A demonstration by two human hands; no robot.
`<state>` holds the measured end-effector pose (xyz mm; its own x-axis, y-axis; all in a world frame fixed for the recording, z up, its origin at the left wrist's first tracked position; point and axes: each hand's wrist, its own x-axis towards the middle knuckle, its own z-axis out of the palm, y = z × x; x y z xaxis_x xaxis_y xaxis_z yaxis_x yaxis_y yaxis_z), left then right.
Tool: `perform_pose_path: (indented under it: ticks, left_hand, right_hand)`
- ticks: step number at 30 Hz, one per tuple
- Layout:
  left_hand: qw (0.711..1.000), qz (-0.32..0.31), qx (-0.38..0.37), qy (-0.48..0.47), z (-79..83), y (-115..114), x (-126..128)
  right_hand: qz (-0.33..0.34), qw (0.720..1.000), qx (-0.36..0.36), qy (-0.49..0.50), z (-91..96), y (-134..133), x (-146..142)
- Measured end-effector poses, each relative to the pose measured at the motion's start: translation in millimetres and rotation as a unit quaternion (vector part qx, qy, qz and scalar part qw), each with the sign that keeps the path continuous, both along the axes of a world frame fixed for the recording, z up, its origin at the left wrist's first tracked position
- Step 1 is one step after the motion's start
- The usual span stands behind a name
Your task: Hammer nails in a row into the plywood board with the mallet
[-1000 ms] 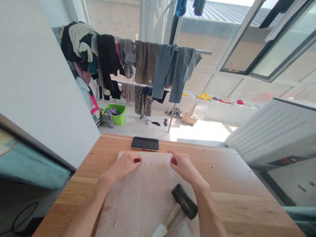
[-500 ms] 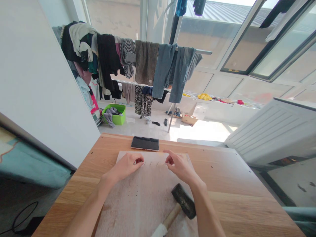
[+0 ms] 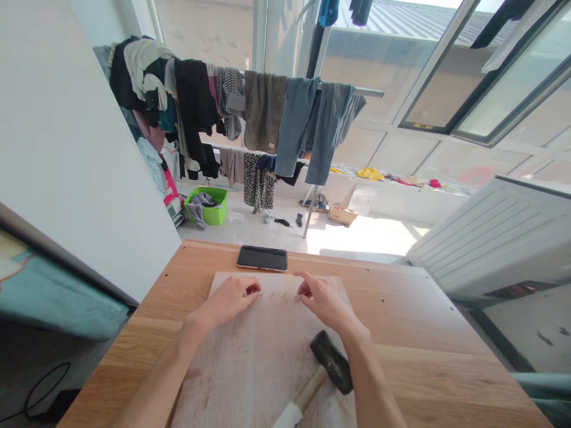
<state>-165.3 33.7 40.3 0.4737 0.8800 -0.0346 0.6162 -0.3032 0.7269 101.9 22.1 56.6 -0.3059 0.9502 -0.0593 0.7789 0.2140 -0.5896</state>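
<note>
A worn, pale wooden board (image 3: 250, 362) lies in front of me. Near its far edge, small thin nails (image 3: 284, 295) stand in a row between my hands. My left hand (image 3: 234, 297) is closed in a pinch at the row's left end, thumb and finger on a nail (image 3: 261, 294). At the right end my right hand (image 3: 319, 297) pinches another nail (image 3: 298, 295), its index finger raised and bent. Fingers partly hide both nails. A hammer with a black head (image 3: 331, 361) and a light handle (image 3: 310, 389) rests on the board beside my right forearm.
A dark-screened phone (image 3: 262, 258) lies on the wooden table (image 3: 423, 333) just beyond the board. Past the table's far edge stand a drying rack with clothes (image 3: 265, 113) and a green basket (image 3: 218, 211). A white panel (image 3: 80, 148) rises at the left.
Almost nothing differs. Both hands stay at the ends of the nail row, with only tiny shifts of the fingers and right wrist.
</note>
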Motion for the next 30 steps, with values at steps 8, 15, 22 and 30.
perform_pose_path:
  ticks: [8, 15, 22, 30]
  left_hand:
    - [1.000, 0.000, -0.006, 0.009, -1.6, 1, 1]
    - [1.000, -0.007, -0.013, 0.000, -2.5, 0, -3]
    - [1.000, -0.001, -0.009, 0.006, -2.9, 0, 0]
    - [1.000, 0.000, 0.007, 0.009, 2.0, -2, 10]
  right_hand:
    - [0.002, 1.000, 0.008, -0.019, 9.1, -4, -8]
    - [0.001, 1.000, 0.015, -0.020, 6.8, -4, -7]
    - [0.005, 1.000, 0.014, -0.022, 6.1, -4, -10]
    - [0.013, 0.999, 0.018, -0.023, 10.4, -6, -10]
